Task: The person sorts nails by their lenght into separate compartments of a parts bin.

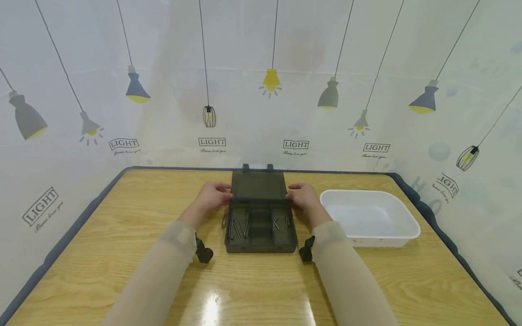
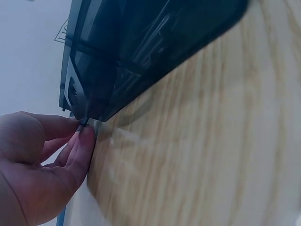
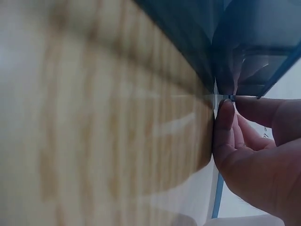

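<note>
A dark translucent plastic storage case (image 1: 261, 248) lies on the table with its lid (image 1: 258, 184) swung back toward the wall. Several slim metal pieces, perhaps screws or nails, (image 1: 238, 229) lie in its left and right compartments. My left hand (image 1: 212, 195) pinches the lid's left edge near the hinge; in the left wrist view, thumb and fingers of the left hand (image 2: 40, 165) meet at that corner. On the opposite side, my right hand (image 1: 303, 197) pinches the lid's right edge. The right wrist view shows the right hand (image 3: 258, 157) at the matching corner.
A white plastic tub (image 1: 367, 213) stands on the table right of the case, close to my right forearm. Behind the wooden table (image 1: 122, 235) rises a pale lamp-printed curtain (image 1: 244, 54). The table's dark edge (image 1: 183, 168) runs just beyond the lid.
</note>
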Available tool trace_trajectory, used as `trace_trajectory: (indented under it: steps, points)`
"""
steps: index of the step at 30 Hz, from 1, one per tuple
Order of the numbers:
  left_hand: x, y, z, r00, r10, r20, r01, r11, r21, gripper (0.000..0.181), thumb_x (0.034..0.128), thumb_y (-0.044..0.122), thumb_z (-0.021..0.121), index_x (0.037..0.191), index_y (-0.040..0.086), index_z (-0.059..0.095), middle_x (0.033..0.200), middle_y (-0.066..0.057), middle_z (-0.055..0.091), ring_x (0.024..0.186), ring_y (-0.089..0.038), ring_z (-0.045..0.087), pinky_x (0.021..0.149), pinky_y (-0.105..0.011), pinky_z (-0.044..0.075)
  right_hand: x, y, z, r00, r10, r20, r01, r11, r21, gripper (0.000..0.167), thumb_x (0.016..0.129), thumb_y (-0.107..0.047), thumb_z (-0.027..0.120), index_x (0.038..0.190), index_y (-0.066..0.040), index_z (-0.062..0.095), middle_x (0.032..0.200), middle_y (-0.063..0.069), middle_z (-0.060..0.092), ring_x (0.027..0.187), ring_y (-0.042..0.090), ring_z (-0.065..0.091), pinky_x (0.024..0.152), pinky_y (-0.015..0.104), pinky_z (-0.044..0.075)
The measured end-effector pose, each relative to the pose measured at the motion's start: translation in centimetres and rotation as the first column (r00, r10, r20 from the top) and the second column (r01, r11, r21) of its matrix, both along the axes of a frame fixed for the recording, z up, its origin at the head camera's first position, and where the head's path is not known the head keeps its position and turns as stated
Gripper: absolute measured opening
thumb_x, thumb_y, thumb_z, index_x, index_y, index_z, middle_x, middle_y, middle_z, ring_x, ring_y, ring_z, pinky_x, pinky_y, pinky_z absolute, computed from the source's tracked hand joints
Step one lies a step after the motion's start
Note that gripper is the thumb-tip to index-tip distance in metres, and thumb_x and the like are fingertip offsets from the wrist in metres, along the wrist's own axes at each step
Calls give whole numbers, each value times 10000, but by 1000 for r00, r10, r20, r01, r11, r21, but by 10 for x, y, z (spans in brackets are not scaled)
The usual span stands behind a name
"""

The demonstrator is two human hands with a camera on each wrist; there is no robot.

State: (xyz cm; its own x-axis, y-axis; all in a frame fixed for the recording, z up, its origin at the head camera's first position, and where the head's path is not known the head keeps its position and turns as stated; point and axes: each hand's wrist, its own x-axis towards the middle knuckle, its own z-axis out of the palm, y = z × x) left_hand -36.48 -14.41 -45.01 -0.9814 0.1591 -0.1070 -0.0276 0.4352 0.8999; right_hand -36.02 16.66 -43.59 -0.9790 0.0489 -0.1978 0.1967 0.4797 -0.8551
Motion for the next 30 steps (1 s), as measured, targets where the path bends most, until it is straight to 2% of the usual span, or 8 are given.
trace_trajectory:
  steps: [5, 9, 14, 19, 26, 30]
  points:
    - [0, 1, 1, 999, 33, 27, -34, 997, 73, 481, 1064, -1, 670, 1535, -43, 583, 1462, -314, 645, 1255, -410, 723, 980, -391, 643, -2, 0, -3, 1000, -7, 10, 8, 997, -79, 453, 1031, -11, 666, 1480, 46, 647, 1422, 263, 703, 995, 209, 700, 892, 310, 569]
    - [1, 2, 0, 999, 45, 25, -48, 994, 102, 511, 1063, -14, 669, 1563, -21, 564, 1459, -305, 639, 1247, -387, 716, 984, -397, 642, -4, 0, -5, 1000, -16, 5, 17, 991, -132, 431, 1038, 7, 655, 1466, 54, 659, 1412, 242, 720, 994, 185, 692, 814, 266, 562]
    - [4, 2, 0, 998, 65, 11, -66, 982, 179, 551, 1043, -42, 680, 1577, -32, 547, 1418, -311, 648, 1080, -256, 734, 929, -353, 651, -4, -2, -4, 999, -45, 16, 47, 965, -257, 489, 1019, 73, 650, 1506, 37, 624, 1326, 213, 726, 870, 101, 646, 713, 214, 530]
    - [8, 1, 3, 995, 90, 36, -96, 956, 276, 572, 1035, -55, 683, 1587, -4, 543, 1363, -269, 652, 924, -151, 698, 859, -318, 649, 0, -4, 1, 998, -55, 15, 57, 940, -337, 527, 1026, 90, 632, 1545, 20, 576, 1342, 188, 687, 880, 87, 628, 751, 232, 553]
    - [7, -1, 2, 994, 100, 50, -112, 927, 358, 503, 1066, -20, 657, 1559, 4, 564, 1238, -148, 632, 898, -147, 693, 865, -295, 638, 5, -4, 7, 998, -57, -10, 49, 925, -377, 511, 1035, 80, 627, 1539, 18, 562, 1241, 135, 684, 880, 88, 649, 770, 235, 582]
    - [6, -2, 4, 995, 98, 29, -102, 914, 392, 460, 1089, 23, 639, 1542, -25, 574, 1211, -133, 659, 933, -135, 698, 894, -300, 637, 6, -3, 10, 998, -53, -26, 40, 929, -369, 463, 1058, 18, 635, 1518, -4, 587, 1210, 92, 676, 924, 107, 646, 846, 280, 588]
